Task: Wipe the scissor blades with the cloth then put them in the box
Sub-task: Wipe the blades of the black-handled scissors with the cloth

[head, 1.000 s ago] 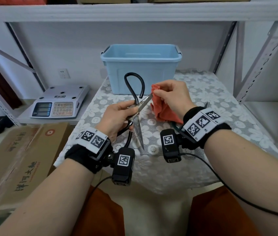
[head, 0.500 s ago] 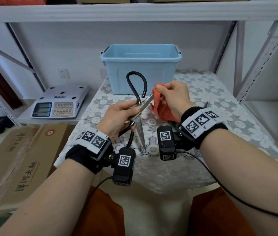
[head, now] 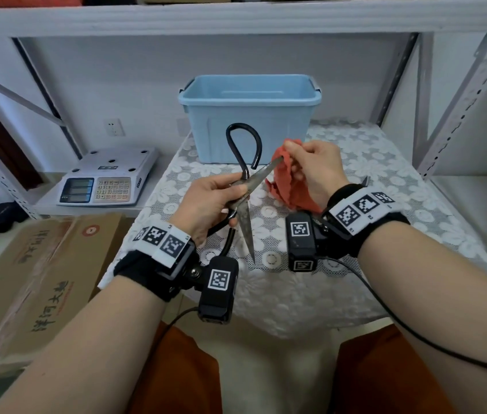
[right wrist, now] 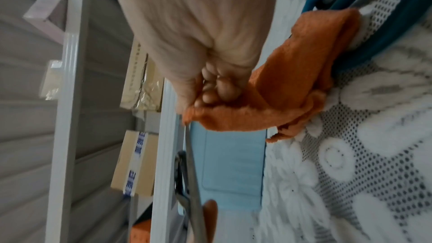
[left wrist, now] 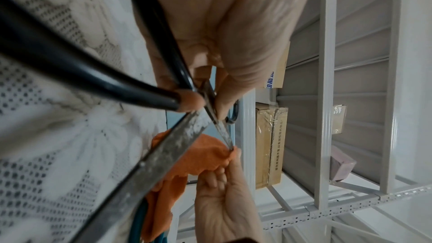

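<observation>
My left hand (head: 210,201) grips black-handled scissors (head: 243,201) near the pivot, blades spread wide. One blade (head: 261,176) points up to the right, the other (head: 246,234) points down toward me. My right hand (head: 310,171) pinches an orange cloth (head: 285,186) around the tip of the upper blade. In the left wrist view the cloth (left wrist: 196,156) is bunched at the tip of the thin blade (left wrist: 224,134). In the right wrist view the fingers (right wrist: 217,91) hold the cloth (right wrist: 261,106) over the blade tip. An open light blue box (head: 249,115) stands behind the hands on the table.
A lace cloth covers the table (head: 385,234). A second pair of scissors with teal handles (right wrist: 364,14) lies under my right wrist. A digital scale (head: 107,180) sits on a low shelf at left, a cardboard box (head: 27,282) below it. Shelf uprights (head: 469,94) rise at right.
My right hand has slid the cloth outward along the upper blade, from near the pivot to its tip. The left hand has kept its grip with the scissors spread.
</observation>
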